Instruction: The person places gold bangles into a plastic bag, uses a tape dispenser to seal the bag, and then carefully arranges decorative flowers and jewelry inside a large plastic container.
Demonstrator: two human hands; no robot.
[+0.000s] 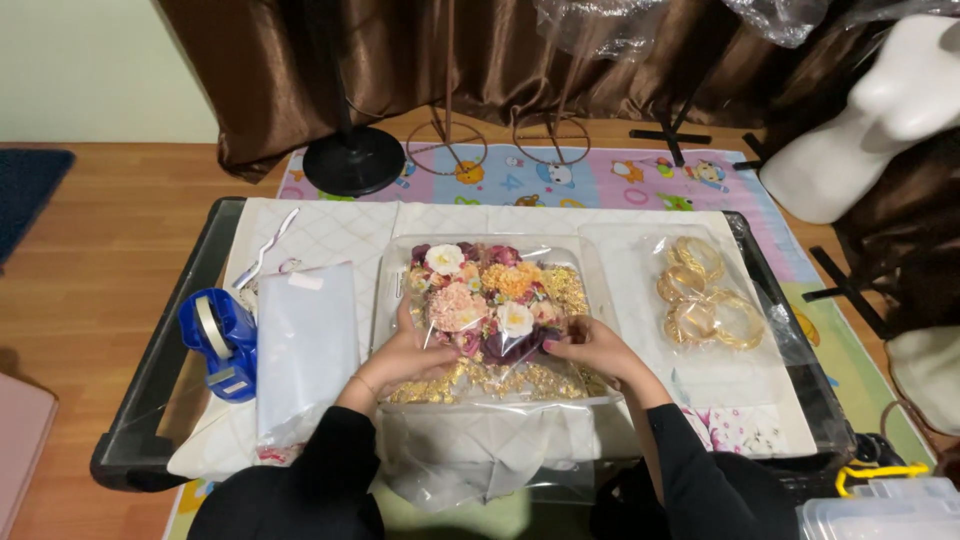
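A floral headpiece (485, 295) of pink, cream, orange and dark red flowers with gold trim lies inside a clear plastic bag (480, 440) at the middle of a low table. My left hand (405, 355) grips its near left edge through the plastic. My right hand (590, 350) holds its near right edge. Both wrists come out of black sleeves. The bag's loose end hangs over the table's near edge between my arms.
A blue tape dispenser (220, 340) and a flat white packet (305, 345) lie to the left. Gold bangles in clear plastic (705, 300) lie to the right. The black-rimmed table (150, 390) carries a white quilted cloth. A white mannequin bust (870, 120), stand bases and brown curtains are behind.
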